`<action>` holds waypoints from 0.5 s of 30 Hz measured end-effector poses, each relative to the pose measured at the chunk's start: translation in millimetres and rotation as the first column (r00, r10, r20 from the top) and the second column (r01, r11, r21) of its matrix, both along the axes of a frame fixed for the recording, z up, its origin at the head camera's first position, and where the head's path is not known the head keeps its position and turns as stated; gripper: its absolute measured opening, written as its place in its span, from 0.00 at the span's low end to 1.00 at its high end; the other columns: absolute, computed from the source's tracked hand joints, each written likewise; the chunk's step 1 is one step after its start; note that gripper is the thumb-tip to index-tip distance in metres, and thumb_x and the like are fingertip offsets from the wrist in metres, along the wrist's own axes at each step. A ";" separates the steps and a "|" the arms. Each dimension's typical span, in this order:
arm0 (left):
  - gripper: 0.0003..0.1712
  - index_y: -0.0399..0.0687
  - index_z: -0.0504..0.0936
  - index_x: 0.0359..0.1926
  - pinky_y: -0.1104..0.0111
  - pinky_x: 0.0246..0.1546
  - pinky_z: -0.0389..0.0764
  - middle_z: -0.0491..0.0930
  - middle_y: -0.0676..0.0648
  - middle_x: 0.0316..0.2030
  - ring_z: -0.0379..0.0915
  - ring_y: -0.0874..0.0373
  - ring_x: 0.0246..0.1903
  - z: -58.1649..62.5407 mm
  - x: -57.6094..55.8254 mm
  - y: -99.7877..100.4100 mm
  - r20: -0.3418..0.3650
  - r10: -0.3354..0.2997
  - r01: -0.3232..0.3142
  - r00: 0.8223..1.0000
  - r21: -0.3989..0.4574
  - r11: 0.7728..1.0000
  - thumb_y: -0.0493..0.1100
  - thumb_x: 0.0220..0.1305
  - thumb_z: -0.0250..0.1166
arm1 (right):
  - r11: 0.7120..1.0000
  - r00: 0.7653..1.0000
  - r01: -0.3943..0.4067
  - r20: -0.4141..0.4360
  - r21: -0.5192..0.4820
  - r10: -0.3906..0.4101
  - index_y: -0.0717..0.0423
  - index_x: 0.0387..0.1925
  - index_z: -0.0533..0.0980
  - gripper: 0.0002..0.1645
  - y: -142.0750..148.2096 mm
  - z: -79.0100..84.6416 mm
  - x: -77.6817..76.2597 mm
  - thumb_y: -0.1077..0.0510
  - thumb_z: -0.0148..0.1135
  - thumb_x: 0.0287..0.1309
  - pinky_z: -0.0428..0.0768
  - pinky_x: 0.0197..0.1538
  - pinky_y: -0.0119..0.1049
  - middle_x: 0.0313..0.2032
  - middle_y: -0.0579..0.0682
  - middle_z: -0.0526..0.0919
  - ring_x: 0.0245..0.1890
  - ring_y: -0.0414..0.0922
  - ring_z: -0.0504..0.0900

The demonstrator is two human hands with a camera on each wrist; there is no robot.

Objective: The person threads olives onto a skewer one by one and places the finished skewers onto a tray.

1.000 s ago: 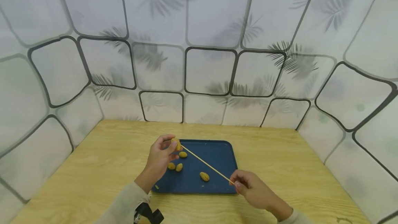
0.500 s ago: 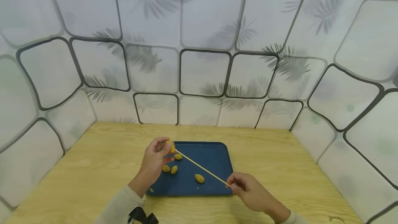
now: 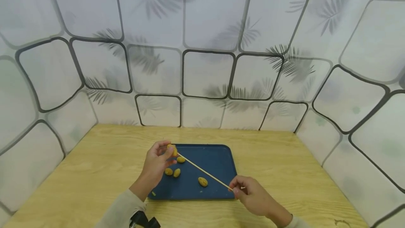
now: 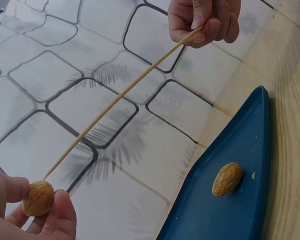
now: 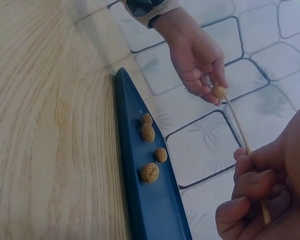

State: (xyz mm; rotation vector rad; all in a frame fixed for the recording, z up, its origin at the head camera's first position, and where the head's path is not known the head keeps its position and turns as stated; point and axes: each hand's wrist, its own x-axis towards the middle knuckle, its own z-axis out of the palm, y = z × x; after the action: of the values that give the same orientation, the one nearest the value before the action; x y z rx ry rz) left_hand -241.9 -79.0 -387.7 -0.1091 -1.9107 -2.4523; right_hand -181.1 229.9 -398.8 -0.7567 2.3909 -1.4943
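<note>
My left hand (image 3: 155, 164) pinches a wrinkled yellow-brown oval fruit (image 4: 38, 198) between thumb and fingers, above the tray's left side. One tip of a thin bamboo skewer (image 3: 204, 170) meets this fruit; whether it has gone in, I cannot tell. At its other end the skewer is gripped by my right hand (image 3: 254, 196), near the tray's front right corner. In the right wrist view the skewer (image 5: 237, 122) runs on through the curled fingers. Several similar fruits lie on the blue tray (image 3: 218, 157), one of them (image 3: 203, 182) apart from the others.
The tray lies on a light wood-grain table (image 3: 269, 161). Small crumbs and a pale scrap (image 3: 153, 193) are on the tray. A patterned curtain-like backdrop (image 3: 205, 73) stands behind and at both sides. A black device (image 3: 143, 220) is on the left wrist.
The head view has shifted slightly, so everything appears a little farther left. Both hands keep their hold on the fruit and the skewer; the right hand has edged slightly toward the left one.
</note>
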 end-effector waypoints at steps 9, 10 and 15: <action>0.15 0.35 0.66 0.57 0.67 0.34 0.82 0.73 0.43 0.42 0.80 0.57 0.34 1.2 0.1 -3.3 0.019 0.013 -0.013 1.000 0.011 1.000 0.33 0.72 0.54 | 0.998 0.999 0.049 0.011 0.027 -0.049 0.66 0.40 0.75 0.08 -1.4 2.1 -0.3 0.69 0.49 0.69 0.78 0.29 0.35 0.32 0.54 0.77 0.27 0.43 0.78; 0.15 0.34 0.66 0.57 0.67 0.34 0.82 0.73 0.43 0.42 0.80 0.57 0.34 1.2 0.0 -2.9 0.016 0.010 -0.010 1.000 0.010 1.000 0.33 0.72 0.54 | 0.998 0.999 0.047 0.011 0.031 -0.047 0.67 0.40 0.76 0.08 -1.0 1.2 -0.5 0.69 0.49 0.69 0.79 0.29 0.36 0.32 0.54 0.77 0.27 0.43 0.78; 0.16 0.33 0.67 0.56 0.68 0.33 0.81 0.71 0.44 0.41 0.79 0.58 0.34 1.7 -0.7 -0.9 -0.006 0.001 -0.001 1.000 0.014 1.000 0.34 0.71 0.56 | 0.999 0.999 0.032 0.004 0.031 -0.032 0.68 0.41 0.76 0.09 -0.4 -0.3 -0.4 0.68 0.49 0.70 0.81 0.33 0.41 0.32 0.54 0.77 0.29 0.45 0.78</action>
State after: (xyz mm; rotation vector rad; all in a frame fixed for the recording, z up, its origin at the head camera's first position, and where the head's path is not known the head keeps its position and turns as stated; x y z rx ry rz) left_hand -242.6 -79.9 -386.0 -0.1146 -1.8899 -2.4615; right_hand -181.5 229.5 -399.1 -0.7107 2.4280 -1.4665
